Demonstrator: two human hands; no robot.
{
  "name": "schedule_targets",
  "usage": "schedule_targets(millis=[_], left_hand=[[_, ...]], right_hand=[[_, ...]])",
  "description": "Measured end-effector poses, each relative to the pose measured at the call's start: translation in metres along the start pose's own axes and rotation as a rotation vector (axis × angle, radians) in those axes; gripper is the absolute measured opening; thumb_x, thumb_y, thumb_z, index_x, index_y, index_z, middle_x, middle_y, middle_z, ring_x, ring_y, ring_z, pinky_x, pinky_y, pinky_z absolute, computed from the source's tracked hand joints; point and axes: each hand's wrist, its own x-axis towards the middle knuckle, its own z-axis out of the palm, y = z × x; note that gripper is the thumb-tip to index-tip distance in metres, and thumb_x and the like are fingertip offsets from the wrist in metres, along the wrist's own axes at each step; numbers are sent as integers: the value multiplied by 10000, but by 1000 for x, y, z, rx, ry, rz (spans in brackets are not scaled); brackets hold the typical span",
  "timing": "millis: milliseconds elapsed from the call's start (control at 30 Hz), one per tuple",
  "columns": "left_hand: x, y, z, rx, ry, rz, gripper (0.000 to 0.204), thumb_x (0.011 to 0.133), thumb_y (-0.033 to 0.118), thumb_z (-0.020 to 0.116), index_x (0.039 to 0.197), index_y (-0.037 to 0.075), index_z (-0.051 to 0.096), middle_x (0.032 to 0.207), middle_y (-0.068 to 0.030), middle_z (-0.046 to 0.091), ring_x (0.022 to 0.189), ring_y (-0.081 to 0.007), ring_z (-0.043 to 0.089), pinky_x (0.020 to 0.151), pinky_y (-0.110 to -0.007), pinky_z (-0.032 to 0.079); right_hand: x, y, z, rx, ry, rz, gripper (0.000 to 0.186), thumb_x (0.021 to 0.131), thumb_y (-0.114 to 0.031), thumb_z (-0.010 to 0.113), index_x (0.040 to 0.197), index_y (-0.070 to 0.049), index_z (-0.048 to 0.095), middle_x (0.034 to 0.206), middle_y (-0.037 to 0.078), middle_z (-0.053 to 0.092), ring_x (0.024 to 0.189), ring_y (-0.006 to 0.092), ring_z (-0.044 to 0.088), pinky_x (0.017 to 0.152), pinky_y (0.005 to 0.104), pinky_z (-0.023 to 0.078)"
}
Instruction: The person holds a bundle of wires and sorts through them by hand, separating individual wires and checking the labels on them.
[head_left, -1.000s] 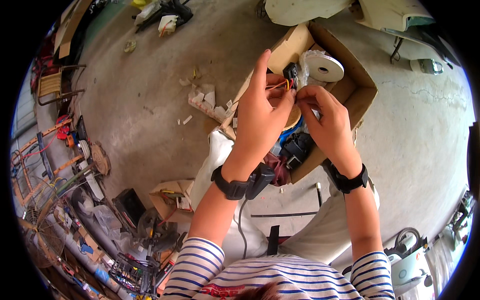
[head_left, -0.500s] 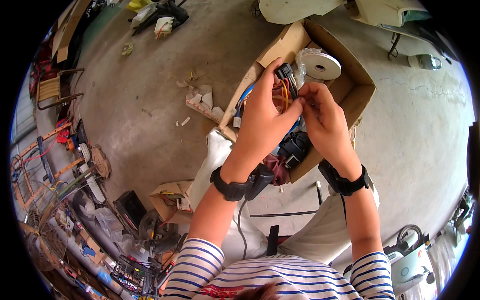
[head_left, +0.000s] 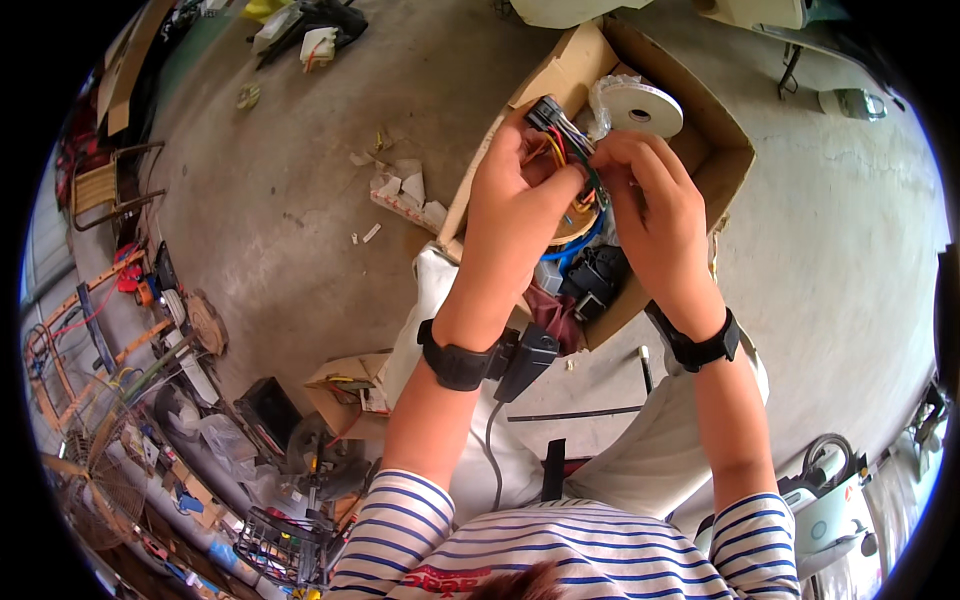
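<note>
My left hand (head_left: pixel 512 205) is closed around a wiring harness, thumb across its wires. The harness's black plug connector (head_left: pixel 546 115) sticks out past the fingers, tilted up to the left. Red, yellow and dark wires (head_left: pixel 559 150) run from it toward my right hand (head_left: pixel 660 215). The right fingers are curled in a pinch at the wires' side, their tips partly hidden. Both hands hover over an open cardboard box (head_left: pixel 735 170). Inside it lie a white reel (head_left: pixel 650 108), a blue cable (head_left: pixel 580 243), black devices (head_left: pixel 598 270) and a dark red cloth (head_left: pixel 553 312).
Torn card scraps (head_left: pixel 408 190) lie on the concrete floor left of the box. A smaller carton (head_left: pixel 345 385) stands by my left leg. Tools and a fan (head_left: pixel 100 490) crowd the left side. A white scooter (head_left: pixel 825 525) is at the lower right.
My left hand and the connector have shifted slightly left and up, and the connector has turned to show more of its side. The right fingers have moved up slightly, still beside the wires.
</note>
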Motion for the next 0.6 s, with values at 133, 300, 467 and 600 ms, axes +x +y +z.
schedule_targets(millis=[133,300,467,600], left_hand=[[2,-1,3,-51,28,5,503,808,-79,535,1290,-38,397,1065,-71,547,930,-122,558,817,-254,463],[3,-4,11,-114,6,-15,498,800,-84,529,1279,-37,404,1067,-80,552,905,-131,581,815,-263,477],[2,-4,21,-33,-59,50,470,822,-62,502,1281,-41,404,1145,-96,534,945,-140,594,834,-266,481],[-2,-6,26,131,-75,15,462,846,-32,493,1297,-21,395,1214,-102,496,918,-139,603,810,-264,492]], right_hand=[[1,0,0,15,34,43,106,828,-8,576,930,-37,580,865,106,591,739,305,587,637,352,474],[-4,11,-3,72,38,149,106,866,-35,557,972,-26,562,864,116,617,755,233,627,659,299,487],[-3,5,-10,604,95,479,176,892,-71,563,1042,20,550,907,53,630,792,80,593,698,218,467],[-5,8,-13,544,67,471,220,885,-83,585,1075,24,553,939,32,630,795,62,577,708,215,466]])
